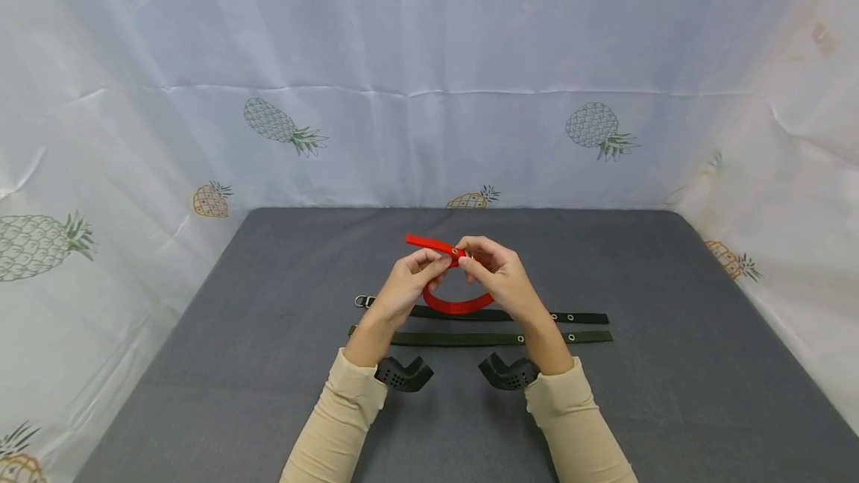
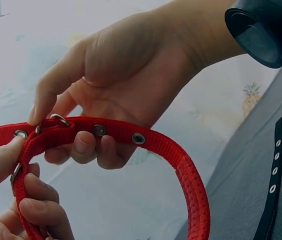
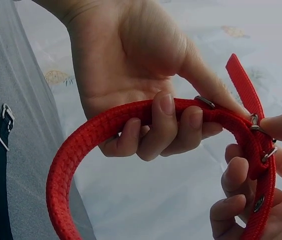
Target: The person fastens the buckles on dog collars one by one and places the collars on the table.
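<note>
"Noting the hands first: what do they hold?"

"Left hand (image 1: 411, 279) and right hand (image 1: 499, 270), centre of frame, both grip one red strap (image 1: 458, 306). Fingers curl round the band; thumbs pinch near the metal buckle (image 3: 255, 124). Thumb tips lie just beside each other; contact between them, cannot tell."

"Strap's position and form?"

"Frame centre, held up in a loop. Loop hangs below the hands; free end points to the left, above the left hand. Eyelets along the band in the left wrist view."

"Other items?"

"Black strap (image 1: 590, 318) and dark green strap (image 1: 456, 338), roughly parallel on the grey table (image 1: 268, 379), below centre; black is the upper one. Both run partly behind the forearms. Pineapple-print cloth (image 1: 429, 43) across the upper frame."
</note>
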`<state>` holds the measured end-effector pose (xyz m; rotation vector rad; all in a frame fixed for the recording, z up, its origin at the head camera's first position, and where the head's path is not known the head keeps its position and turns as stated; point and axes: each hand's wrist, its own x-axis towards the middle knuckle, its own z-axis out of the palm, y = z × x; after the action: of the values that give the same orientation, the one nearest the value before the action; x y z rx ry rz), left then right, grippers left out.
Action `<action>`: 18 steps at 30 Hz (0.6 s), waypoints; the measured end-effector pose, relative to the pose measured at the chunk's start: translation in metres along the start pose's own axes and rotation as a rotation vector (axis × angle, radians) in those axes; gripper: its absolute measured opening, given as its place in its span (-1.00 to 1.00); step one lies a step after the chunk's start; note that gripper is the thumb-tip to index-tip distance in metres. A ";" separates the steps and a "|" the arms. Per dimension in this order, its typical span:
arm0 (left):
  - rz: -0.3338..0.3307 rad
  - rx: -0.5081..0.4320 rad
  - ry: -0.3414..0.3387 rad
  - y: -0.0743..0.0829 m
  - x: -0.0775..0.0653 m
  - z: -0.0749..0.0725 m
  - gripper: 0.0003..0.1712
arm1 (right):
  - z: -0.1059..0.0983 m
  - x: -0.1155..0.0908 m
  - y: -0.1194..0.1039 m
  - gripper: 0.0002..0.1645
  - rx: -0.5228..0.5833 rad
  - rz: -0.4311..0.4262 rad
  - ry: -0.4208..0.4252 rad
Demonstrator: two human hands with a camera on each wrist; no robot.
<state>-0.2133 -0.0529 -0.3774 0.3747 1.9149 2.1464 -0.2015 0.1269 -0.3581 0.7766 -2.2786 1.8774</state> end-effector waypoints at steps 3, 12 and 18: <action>-0.002 0.000 -0.007 0.000 0.000 0.000 -0.82 | 0.001 -0.001 0.000 -0.78 -0.001 -0.009 0.005; 0.010 -0.001 -0.035 -0.001 0.000 0.001 -0.76 | 0.002 -0.001 -0.001 -0.74 -0.008 -0.026 0.033; -0.004 -0.002 -0.035 -0.001 0.000 0.002 -0.74 | 0.002 -0.001 0.001 -0.74 -0.023 -0.025 0.029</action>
<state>-0.2126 -0.0513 -0.3785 0.4047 1.8926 2.1254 -0.2008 0.1254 -0.3595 0.7656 -2.2585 1.8359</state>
